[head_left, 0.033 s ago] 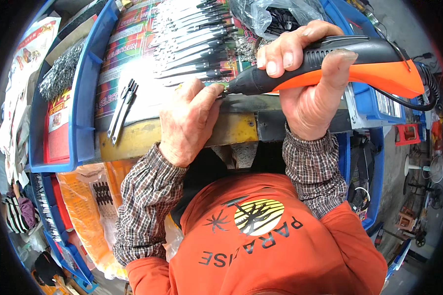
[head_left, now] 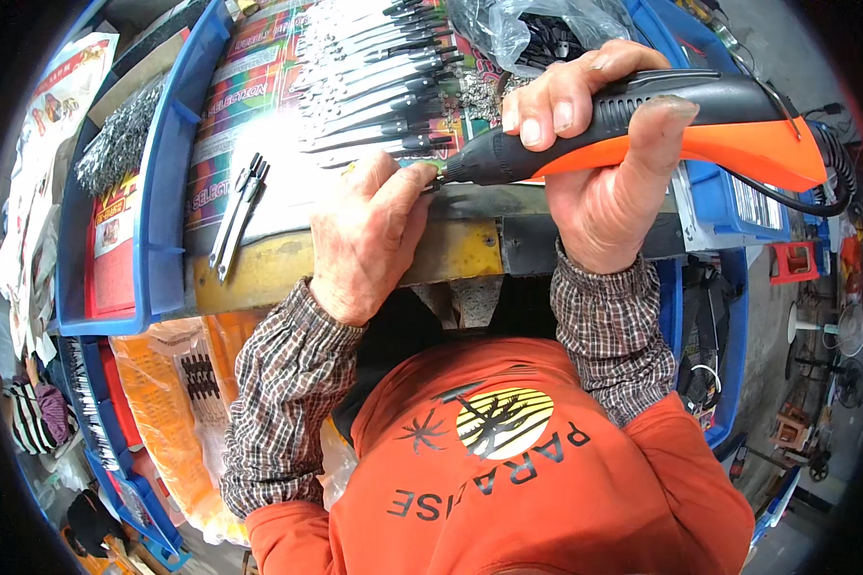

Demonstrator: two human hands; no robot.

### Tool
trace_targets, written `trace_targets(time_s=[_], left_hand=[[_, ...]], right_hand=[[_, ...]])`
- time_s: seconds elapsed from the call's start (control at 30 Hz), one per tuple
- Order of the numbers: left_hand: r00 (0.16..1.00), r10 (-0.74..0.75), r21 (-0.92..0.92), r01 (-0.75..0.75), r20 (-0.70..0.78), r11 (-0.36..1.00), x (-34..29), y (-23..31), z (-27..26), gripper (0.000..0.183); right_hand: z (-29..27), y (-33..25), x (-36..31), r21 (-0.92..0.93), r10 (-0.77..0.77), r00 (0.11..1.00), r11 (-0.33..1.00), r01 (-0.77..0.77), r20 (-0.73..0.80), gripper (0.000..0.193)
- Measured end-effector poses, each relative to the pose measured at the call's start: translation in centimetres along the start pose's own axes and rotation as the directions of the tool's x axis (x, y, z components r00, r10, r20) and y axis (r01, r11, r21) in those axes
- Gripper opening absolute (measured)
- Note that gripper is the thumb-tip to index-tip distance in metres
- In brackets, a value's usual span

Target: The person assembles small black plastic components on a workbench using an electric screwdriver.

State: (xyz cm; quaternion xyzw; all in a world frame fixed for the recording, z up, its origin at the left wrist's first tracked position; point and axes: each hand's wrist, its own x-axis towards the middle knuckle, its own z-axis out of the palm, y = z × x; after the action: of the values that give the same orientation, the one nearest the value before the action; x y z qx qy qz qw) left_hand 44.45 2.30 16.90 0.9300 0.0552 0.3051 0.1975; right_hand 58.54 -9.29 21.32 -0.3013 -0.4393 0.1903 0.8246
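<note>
An orange-and-black electric screwdriver (head_left: 676, 144) rests in my right hand (head_left: 604, 158), with the fingers over its top and the thumb along its near side. Its tip points left and meets the fingertips of my left hand (head_left: 369, 230), at the work table's front edge. Those fingers are pinched together around something small that they mostly hide. Just beyond lies a row of slim silver pieces with black ends (head_left: 384, 101), side by side on a printed sheet (head_left: 222, 158). Two similar slim pieces (head_left: 238, 218) lie apart, left of my left hand.
Small metal parts (head_left: 479, 96) are heaped beside the row, near a clear plastic bag of black parts (head_left: 547, 38). A blue bin (head_left: 163, 192) with a bundle of thin metal pieces (head_left: 120, 139) stands at left. The screwdriver's coiled cord (head_left: 839, 182) hangs at right.
</note>
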Motion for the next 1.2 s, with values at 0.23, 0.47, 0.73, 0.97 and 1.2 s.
trace_targets(time_s=[0.23,0.47,0.73,0.97,1.2], left_hand=[[1.000,-0.014,-0.007,0.014,0.023,1.000,0.1,0.2,-0.4,0.024],[1.000,0.004,-0.021,-0.004,0.027,1.000,0.1,0.1,-0.4,0.020],[0.998,0.058,-0.018,-0.058,-0.035,0.998,-0.2,-0.3,0.0,0.023],[0.998,0.002,-0.008,-0.002,0.066,1.000,-0.1,0.1,-0.5,0.021],[0.999,0.036,-0.033,-0.036,-0.012,0.999,-0.3,0.1,-0.4,0.020]], right_hand=[[-0.4,-0.4,0.1,-0.006,-0.021,1.000,1.000,0.020,-0.021,0.050],[-0.5,-0.7,-0.2,0.004,0.000,0.999,1.000,0.001,-0.035,0.050],[-0.5,-0.8,-0.3,-0.013,-0.009,1.000,1.000,0.009,-0.028,0.049],[-0.3,-0.9,-0.4,-0.021,-0.011,0.999,1.000,0.011,-0.038,0.049],[-0.4,-1.2,-0.5,0.003,0.002,0.999,1.000,-0.001,-0.038,0.048]])
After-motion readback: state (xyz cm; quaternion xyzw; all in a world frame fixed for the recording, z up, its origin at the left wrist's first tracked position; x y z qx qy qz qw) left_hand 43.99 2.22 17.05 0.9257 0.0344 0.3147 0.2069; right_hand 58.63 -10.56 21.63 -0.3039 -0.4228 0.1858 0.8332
